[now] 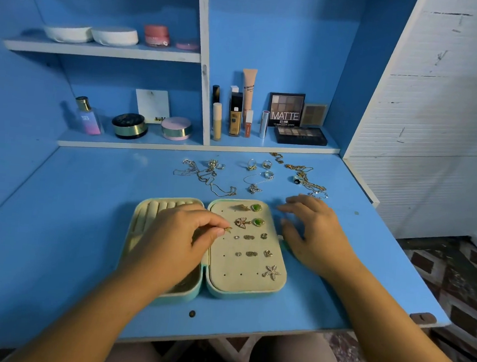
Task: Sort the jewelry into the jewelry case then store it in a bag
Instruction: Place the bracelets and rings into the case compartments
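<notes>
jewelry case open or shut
Open: the jewelry case lies flat with both halves spread, ring rolls on the left, earring pad on the right.

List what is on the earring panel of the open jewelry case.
On the earring panel: green earrings, a butterfly piece, small studs, a starfish earring. The left hand covers the panel's left edge.
</notes>
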### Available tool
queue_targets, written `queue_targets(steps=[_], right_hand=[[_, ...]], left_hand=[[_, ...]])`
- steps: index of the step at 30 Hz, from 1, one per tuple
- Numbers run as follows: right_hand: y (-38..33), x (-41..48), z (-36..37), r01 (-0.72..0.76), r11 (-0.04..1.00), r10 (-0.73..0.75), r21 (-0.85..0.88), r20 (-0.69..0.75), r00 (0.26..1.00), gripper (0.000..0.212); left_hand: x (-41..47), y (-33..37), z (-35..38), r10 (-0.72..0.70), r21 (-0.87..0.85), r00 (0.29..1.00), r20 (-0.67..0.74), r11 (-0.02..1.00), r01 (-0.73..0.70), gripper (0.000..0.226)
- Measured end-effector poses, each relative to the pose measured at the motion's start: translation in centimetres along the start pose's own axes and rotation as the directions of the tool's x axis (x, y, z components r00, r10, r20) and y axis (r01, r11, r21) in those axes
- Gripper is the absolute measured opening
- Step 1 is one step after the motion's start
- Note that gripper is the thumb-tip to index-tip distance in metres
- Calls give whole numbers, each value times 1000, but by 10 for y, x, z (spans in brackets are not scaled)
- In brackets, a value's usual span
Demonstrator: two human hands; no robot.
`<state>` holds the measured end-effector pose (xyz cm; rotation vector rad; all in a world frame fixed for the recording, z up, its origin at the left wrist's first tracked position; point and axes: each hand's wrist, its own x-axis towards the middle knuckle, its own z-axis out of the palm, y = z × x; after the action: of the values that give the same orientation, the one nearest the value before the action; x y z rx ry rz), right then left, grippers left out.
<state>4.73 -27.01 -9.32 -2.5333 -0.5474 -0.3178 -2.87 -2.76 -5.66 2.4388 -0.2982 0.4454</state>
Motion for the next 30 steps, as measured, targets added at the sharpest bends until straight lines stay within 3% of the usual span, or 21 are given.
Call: queue_targets(steps=[5, 9, 16, 26, 30], right_hand=[[-11, -23, -4, -39, 986, 39, 162, 1, 999, 17], [-12, -33, 8, -32, 981, 48, 193, -77, 996, 22], [-9, -35, 13, -46, 982, 70, 185, -124, 990, 4], [-5, -35, 16, 2, 985, 24, 172, -149, 988, 10], [-5, -35, 16, 10, 984, 19, 180, -157, 987, 14]], left_hand=[[-9, 4, 5, 10, 28, 1000, 27, 1000, -11, 6], [-19, 15, 10, 38, 32, 999, 31, 999, -39, 2], [-23, 23, 23, 139, 25, 989, 45, 990, -140, 22], [-20, 25, 31, 381, 201, 924, -9, 906, -372, 15], [-16, 22, 32, 480, 280, 876, 50, 835, -473, 16]])
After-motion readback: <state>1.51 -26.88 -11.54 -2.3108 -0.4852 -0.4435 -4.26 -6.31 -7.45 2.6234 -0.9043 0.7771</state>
